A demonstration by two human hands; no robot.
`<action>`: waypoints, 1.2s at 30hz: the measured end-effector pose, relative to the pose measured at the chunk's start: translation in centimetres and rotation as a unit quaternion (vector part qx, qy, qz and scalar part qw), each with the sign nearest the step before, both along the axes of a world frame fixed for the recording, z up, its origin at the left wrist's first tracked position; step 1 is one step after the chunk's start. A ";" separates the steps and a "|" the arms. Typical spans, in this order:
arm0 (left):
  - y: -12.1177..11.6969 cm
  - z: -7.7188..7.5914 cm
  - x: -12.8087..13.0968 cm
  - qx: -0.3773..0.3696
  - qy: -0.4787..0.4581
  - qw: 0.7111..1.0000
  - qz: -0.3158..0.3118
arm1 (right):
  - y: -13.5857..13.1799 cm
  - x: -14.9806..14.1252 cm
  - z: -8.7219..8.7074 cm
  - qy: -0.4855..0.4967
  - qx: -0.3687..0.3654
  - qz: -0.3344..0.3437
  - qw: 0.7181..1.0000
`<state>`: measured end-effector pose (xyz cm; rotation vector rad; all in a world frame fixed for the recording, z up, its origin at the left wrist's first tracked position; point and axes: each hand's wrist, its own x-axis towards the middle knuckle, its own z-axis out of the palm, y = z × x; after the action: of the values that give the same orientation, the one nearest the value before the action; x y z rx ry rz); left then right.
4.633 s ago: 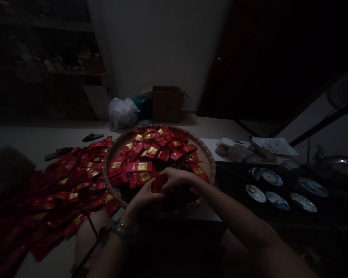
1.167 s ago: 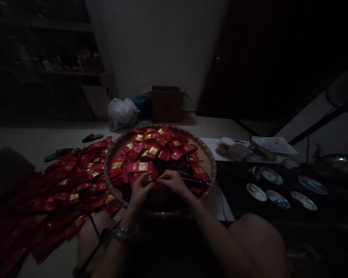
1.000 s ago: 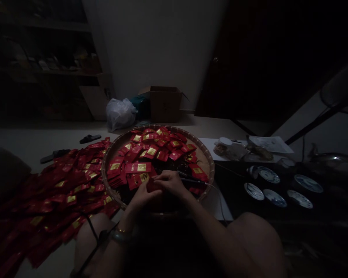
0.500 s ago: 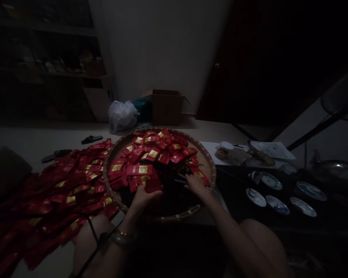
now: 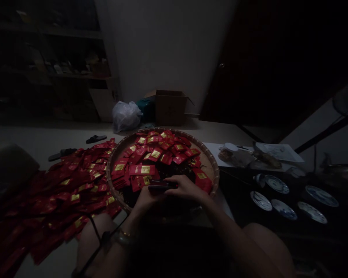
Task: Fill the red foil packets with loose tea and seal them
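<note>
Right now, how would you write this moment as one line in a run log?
left hand: holding red sachet | right hand: on same sachet | location: above woven tray

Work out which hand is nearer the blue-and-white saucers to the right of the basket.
Right. The right hand, over the round woven basket, is closer to the saucers; the left hand is further from them, on the right hand's other side.

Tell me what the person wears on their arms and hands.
The left hand and right hand are bare, without gloves, and no sleeves show on the forearms. The left wrist wears a thin gold-coloured bracelet beside a wider pale bangle. A thin black cord crosses the left forearm.
</note>
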<state>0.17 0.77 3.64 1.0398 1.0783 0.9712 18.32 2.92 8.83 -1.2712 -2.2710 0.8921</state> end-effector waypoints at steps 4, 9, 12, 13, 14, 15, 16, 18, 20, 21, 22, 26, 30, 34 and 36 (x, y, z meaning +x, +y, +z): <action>-0.1 -0.1 0.1 -0.033 -0.022 0.999 -0.018 | -0.1 -1.4 -0.1 -0.033 0.025 -0.025 0.999; 0.1 -0.4 0.1 -0.030 -0.037 0.999 -0.009 | -0.2 -1.3 -0.1 -0.039 0.053 -0.028 0.997; 0.0 -0.3 0.1 -0.017 -0.027 0.999 -0.007 | -0.2 -1.0 0.2 -0.043 0.042 -0.015 0.998; 0.0 -0.3 0.1 -0.012 -0.018 1.000 -0.005 | -0.2 -0.9 0.3 -0.045 0.037 -0.012 0.998; 0.0 -0.3 0.1 -0.009 -0.009 1.000 -0.004 | -0.2 -0.8 0.3 -0.045 0.033 -0.011 0.998; -0.1 -0.4 0.1 -0.011 -0.002 1.000 -0.006 | -0.2 -0.7 0.3 -0.043 0.031 -0.014 0.999; -0.1 -0.4 0.1 -0.014 0.002 1.000 -0.009 | -0.2 -0.6 0.4 -0.040 0.029 -0.017 0.999; -0.1 -0.5 0.1 -0.020 0.001 1.000 -0.015 | -0.2 -0.4 0.3 -0.035 0.029 -0.023 0.999; 0.0 -0.5 0.1 -0.019 -0.005 1.000 -0.021 | -0.3 -0.4 0.3 -0.034 0.033 -0.022 0.999; 0.0 -0.5 0.0 -0.015 -0.010 1.000 -0.023 | -0.3 -0.5 0.2 -0.035 0.037 -0.021 0.999; 0.1 -0.5 0.0 -0.012 -0.016 0.999 -0.027 | -0.3 -0.5 0.2 -0.034 0.041 -0.019 0.998; 0.2 -0.3 0.0 -0.006 -0.024 0.999 -0.044 | -0.2 -0.4 -0.2 -0.025 0.043 -0.019 0.999; 0.0 -0.2 0.1 -0.009 -0.002 0.999 -0.033 | 0.0 -0.3 -0.5 -0.018 0.046 -0.006 0.999; -0.1 -0.1 0.3 0.006 -0.005 1.000 -0.027 | -0.1 -0.4 -0.5 -0.023 0.052 -0.007 0.998; 0.0 -0.2 0.3 0.005 -0.012 0.999 -0.032 | -0.1 -0.5 -0.5 -0.028 0.049 -0.009 0.998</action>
<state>0.47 0.77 3.42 1.0634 1.0149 0.9359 17.82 2.81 8.37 -1.2865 -2.3119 0.7370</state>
